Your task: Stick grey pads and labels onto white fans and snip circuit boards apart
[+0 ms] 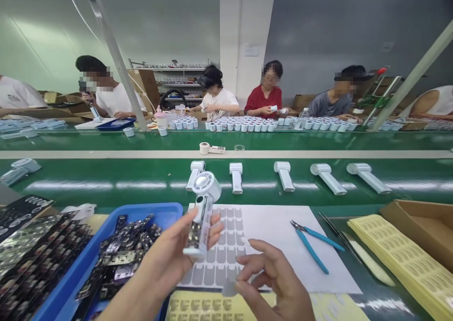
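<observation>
My left hand is wrapped round a white handheld fan, held upright with its round head at the top. The handle's side is open and shows a circuit board inside. To its right, my right hand pinches a small grey sticker between thumb and fingers. A white bit shows at its index fingertip; I cannot make out what it is. Under both hands lies a sheet of grey stickers on white paper.
A blue tray of circuit boards stands left. Blue-handled cutters, tweezers, yellow sticker sheets and a cardboard box lie right. More fans rest on the green belt. Several co-workers sit opposite.
</observation>
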The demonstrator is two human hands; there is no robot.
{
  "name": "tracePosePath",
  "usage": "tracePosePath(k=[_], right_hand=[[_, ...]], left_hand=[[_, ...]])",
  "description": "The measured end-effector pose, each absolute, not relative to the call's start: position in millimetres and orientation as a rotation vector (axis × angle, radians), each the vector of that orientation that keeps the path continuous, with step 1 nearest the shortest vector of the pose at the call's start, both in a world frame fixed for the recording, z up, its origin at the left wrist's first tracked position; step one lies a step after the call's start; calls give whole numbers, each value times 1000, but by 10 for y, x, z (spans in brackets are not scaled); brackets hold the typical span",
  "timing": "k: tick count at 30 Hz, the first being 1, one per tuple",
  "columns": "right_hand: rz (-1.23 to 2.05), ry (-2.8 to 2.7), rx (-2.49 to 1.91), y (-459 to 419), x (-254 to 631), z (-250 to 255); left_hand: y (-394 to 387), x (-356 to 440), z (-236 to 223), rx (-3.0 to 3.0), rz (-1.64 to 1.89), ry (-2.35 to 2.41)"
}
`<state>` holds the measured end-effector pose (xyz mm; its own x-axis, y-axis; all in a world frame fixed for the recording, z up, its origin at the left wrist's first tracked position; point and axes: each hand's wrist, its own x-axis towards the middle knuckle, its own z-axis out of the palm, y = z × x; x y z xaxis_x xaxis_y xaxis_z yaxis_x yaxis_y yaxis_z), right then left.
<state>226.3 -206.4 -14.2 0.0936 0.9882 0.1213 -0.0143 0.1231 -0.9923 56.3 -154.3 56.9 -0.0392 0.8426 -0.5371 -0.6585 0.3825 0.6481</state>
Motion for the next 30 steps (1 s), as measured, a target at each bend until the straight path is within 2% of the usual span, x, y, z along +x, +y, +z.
tracePosePath(k=[10,30], right_hand=[[1422,-1149,-1044,-2162,2025,68],[1423,-1131,-1072,-2191,1903,104]], left_hand=[[-1870,862,337,-273,1282,1000],[-1955,895,315,-322,1337,936]])
